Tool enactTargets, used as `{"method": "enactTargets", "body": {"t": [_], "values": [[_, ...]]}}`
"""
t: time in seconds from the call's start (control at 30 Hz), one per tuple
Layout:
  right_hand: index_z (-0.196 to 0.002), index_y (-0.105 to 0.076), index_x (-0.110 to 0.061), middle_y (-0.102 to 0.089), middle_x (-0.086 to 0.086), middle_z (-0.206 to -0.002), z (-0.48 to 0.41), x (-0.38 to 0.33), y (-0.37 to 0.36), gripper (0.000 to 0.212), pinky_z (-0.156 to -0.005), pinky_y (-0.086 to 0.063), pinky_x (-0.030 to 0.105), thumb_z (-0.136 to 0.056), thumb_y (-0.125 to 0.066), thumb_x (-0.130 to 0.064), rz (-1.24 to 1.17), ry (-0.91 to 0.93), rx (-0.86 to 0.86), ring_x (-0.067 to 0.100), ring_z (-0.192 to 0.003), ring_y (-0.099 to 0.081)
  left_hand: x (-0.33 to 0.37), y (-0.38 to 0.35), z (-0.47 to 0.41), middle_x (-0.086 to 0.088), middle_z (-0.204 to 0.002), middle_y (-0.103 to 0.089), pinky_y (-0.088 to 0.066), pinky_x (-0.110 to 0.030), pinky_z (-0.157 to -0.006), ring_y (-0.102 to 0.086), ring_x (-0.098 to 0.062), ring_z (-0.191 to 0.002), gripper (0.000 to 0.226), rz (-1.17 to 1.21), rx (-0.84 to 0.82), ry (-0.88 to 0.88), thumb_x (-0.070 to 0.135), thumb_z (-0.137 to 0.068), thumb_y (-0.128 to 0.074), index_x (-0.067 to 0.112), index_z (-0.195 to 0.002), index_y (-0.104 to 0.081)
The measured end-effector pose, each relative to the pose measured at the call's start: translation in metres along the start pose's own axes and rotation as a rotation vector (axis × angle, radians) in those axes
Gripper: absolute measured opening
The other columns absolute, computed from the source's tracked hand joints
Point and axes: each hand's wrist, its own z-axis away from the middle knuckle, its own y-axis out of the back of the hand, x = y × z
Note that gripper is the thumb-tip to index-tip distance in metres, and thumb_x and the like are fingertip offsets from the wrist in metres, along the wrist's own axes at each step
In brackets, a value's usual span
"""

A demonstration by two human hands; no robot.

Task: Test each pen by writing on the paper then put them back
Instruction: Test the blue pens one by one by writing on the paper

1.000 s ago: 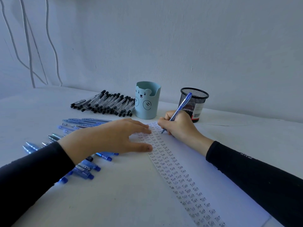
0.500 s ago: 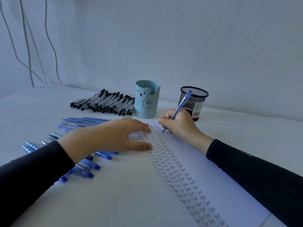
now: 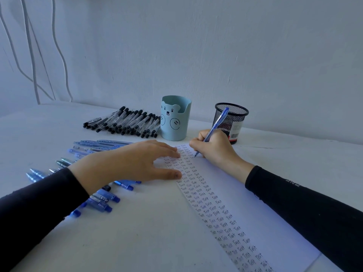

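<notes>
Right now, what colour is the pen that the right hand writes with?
Blue: the slim plastic pen held in the right hand, best seen in the head view.

A white table (image 3: 137, 232) carried a long sheet of paper (image 3: 229, 185), its left side filled with columns of the handwritten word "Test", running from the near right corner toward the middle. Left of the paper lay a spread of blue pens (image 3: 102, 143), and behind them a row of black-capped pens (image 3: 125, 122) just beside an upright pale blue bear cup (image 3: 174, 118), with a black mesh holder (image 3: 238, 114) standing further right
</notes>
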Motion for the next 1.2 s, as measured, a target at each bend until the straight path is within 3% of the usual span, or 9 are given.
{"method": "enactTargets", "body": {"t": [0.13, 0.23, 0.37, 0.5, 0.63, 0.9, 1.0, 1.07, 1.2], "values": [[-0.058, -0.057, -0.003, -0.061, -0.003, -0.052, 0.001, -0.004, 0.004, 0.044, -0.057, -0.047, 0.018, -0.096, -0.059, -0.026, -0.071, -0.042, -0.012, 0.008, -0.050, -0.056, -0.002, 0.000, 0.000, 0.028, -0.150, -0.031, -0.021, -0.027, -0.117, -0.025, 0.004, -0.137, 0.078, 0.001, 0.002, -0.001, 0.080, -0.072, -0.043, 0.045, -0.142, -0.039], [-0.059, -0.058, -0.002, -0.051, -0.001, -0.047, 0.001, -0.013, 0.017, 0.057, -0.053, -0.043, 0.017, -0.100, -0.049, -0.041, -0.044, -0.037, 0.012, 0.008, -0.045, -0.052, -0.004, -0.001, 0.000, 0.029, -0.149, -0.032, -0.022, -0.025, -0.116, -0.026, 0.005, -0.135, 0.078, 0.000, 0.009, -0.008, 0.079, -0.073, -0.043, 0.044, -0.142, -0.039], [-0.098, -0.055, -0.015, -0.043, 0.001, -0.046, -0.003, -0.023, 0.037, 0.038, -0.047, -0.039, 0.022, -0.100, -0.043, -0.051, -0.127, -0.132, -0.033, 0.009, -0.039, -0.044, -0.004, -0.001, 0.001, 0.029, -0.148, -0.033, -0.024, -0.027, -0.117, -0.027, 0.006, -0.135, 0.079, 0.009, 0.012, -0.010, 0.081, -0.071, -0.043, 0.044, -0.142, -0.040], [-0.112, -0.058, -0.016, -0.055, 0.000, -0.050, -0.003, -0.028, 0.052, 0.041, -0.051, -0.043, 0.025, -0.106, -0.027, -0.042, -0.235, -0.196, -0.072, 0.009, -0.045, -0.052, -0.005, -0.002, 0.002, 0.030, -0.148, -0.033, -0.023, -0.026, -0.117, -0.026, 0.008, -0.134, 0.081, 0.034, 0.022, -0.012, 0.082, -0.069, -0.043, 0.045, -0.140, -0.041], [-0.125, -0.058, -0.008, -0.071, 0.007, -0.094, -0.002, -0.034, 0.071, 0.030, -0.078, -0.057, 0.028, -0.106, -0.039, -0.022, -0.488, -0.156, -0.160, 0.017, -0.082, -0.067, -0.007, -0.004, 0.001, 0.030, -0.147, -0.033, -0.025, -0.020, -0.112, -0.026, 0.011, -0.129, 0.079, 0.042, 0.039, -0.020, 0.081, -0.070, -0.045, 0.045, -0.140, -0.042], [-0.118, -0.051, -0.017, -0.072, 0.021, -0.104, 0.009, -0.044, 0.101, 0.017, -0.072, -0.059, 0.035, -0.103, -0.043, -0.013, -0.680, -0.204, -0.125, 0.029, -0.086, -0.071, -0.012, -0.007, -0.002, 0.033, -0.144, -0.034, -0.023, -0.014, -0.107, -0.028, 0.012, -0.128, 0.082, 0.059, 0.044, -0.014, 0.085, -0.066, -0.045, 0.047, -0.139, -0.042], [-0.111, -0.053, -0.015, -0.072, 0.020, -0.105, 0.006, -0.042, 0.114, 0.012, -0.078, -0.058, 0.038, -0.102, -0.046, -0.013, -0.661, -0.178, -0.023, 0.027, -0.087, -0.070, -0.012, -0.007, -0.002, 0.035, -0.142, -0.033, -0.023, -0.016, -0.110, -0.027, 0.013, -0.128, 0.086, 0.050, 0.046, -0.032, 0.089, -0.063, -0.041, 0.048, -0.139, -0.042], [-0.101, -0.060, -0.016, -0.071, 0.009, -0.102, 0.001, -0.035, 0.128, 0.006, -0.080, -0.055, 0.033, -0.099, -0.054, -0.017, -0.565, -0.126, 0.185, 0.019, -0.085, -0.066, -0.012, -0.007, -0.002, 0.036, -0.138, -0.033, -0.023, -0.015, -0.109, -0.026, 0.014, -0.127, 0.084, 0.053, 0.046, -0.036, 0.088, -0.064, -0.041, 0.048, -0.139, -0.042], [-0.089, -0.063, -0.017, -0.057, -0.003, -0.074, 0.002, 0.000, 0.153, 0.006, -0.064, -0.043, 0.024, -0.094, -0.064, -0.019, -0.268, -0.066, 0.481, 0.009, -0.060, -0.050, -0.013, -0.007, -0.003, 0.039, -0.134, -0.030, -0.024, -0.018, -0.111, -0.026, 0.013, -0.127, 0.090, 0.056, 0.045, -0.040, 0.093, -0.060, -0.037, 0.049, -0.138, -0.042]]}}
